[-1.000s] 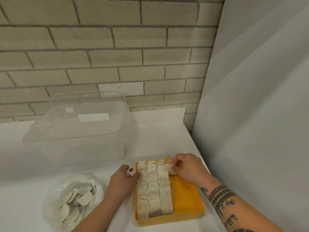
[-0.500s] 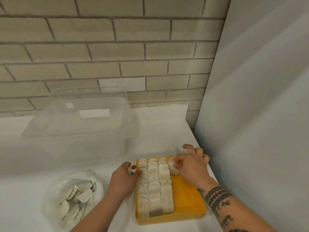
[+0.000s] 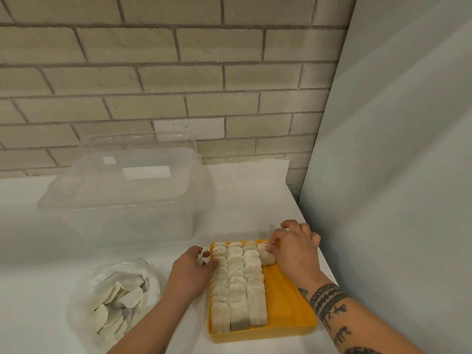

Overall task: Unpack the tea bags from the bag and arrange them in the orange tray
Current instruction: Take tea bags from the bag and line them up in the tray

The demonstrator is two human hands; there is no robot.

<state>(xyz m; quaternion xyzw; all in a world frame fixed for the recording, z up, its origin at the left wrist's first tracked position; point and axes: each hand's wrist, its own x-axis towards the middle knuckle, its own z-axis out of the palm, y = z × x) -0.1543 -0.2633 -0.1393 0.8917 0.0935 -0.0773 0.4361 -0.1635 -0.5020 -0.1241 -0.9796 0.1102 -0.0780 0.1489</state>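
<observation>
Tea bags (image 3: 237, 277) fill three rows of the orange tray (image 3: 288, 302); my right grip (image 3: 296, 251) pinches a far-right bag (image 3: 265, 255), and my left grip (image 3: 190, 274) pinches a white tag (image 3: 201, 257).

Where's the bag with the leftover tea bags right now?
Head view, lower left: the bag lies on the white counter, left of the left hand and orange tray, in front of the clear tub.
</observation>
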